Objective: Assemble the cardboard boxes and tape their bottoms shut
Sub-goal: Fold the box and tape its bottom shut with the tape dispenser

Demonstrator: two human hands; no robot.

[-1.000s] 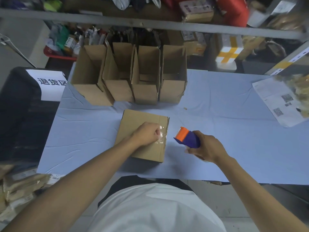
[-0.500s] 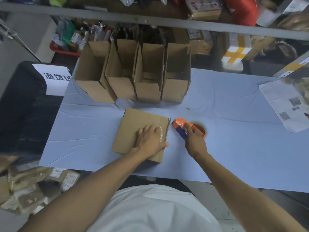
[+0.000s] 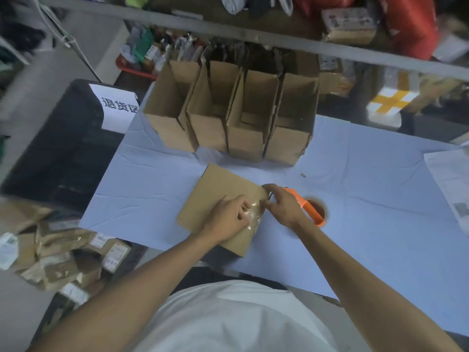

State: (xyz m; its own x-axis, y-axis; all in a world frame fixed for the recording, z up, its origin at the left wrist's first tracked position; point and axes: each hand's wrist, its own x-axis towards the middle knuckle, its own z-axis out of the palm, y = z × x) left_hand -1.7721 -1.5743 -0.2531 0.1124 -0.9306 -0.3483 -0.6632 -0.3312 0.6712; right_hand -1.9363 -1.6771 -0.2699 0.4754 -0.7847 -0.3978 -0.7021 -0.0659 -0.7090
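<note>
A brown cardboard box (image 3: pixel 210 199) lies on the blue table cover (image 3: pixel 152 194), with a strip of clear tape (image 3: pixel 253 214) over its right end. My left hand (image 3: pixel 228 217) rests on top of the box, fingers pressing the tape down. My right hand (image 3: pixel 281 204) is at the box's right edge, curled over the front of the orange tape dispenser (image 3: pixel 308 209), which lies on the table against the box. The dispenser's front end is hidden under my fingers.
Several open-topped cardboard boxes (image 3: pixel 243 138) stand in a row at the table's back edge. A printed sheet (image 3: pixel 454 184) lies at the right. A black bin with a white label (image 3: pixel 116 107) stands left, wrapped parcels (image 3: pixel 58 257) lie on the floor, and a shelf rail (image 3: pixel 279 39) crosses above.
My right hand brought the dispenser down from the air onto the table, then slid it left against the box's right edge. My left hand stayed on the tape.
</note>
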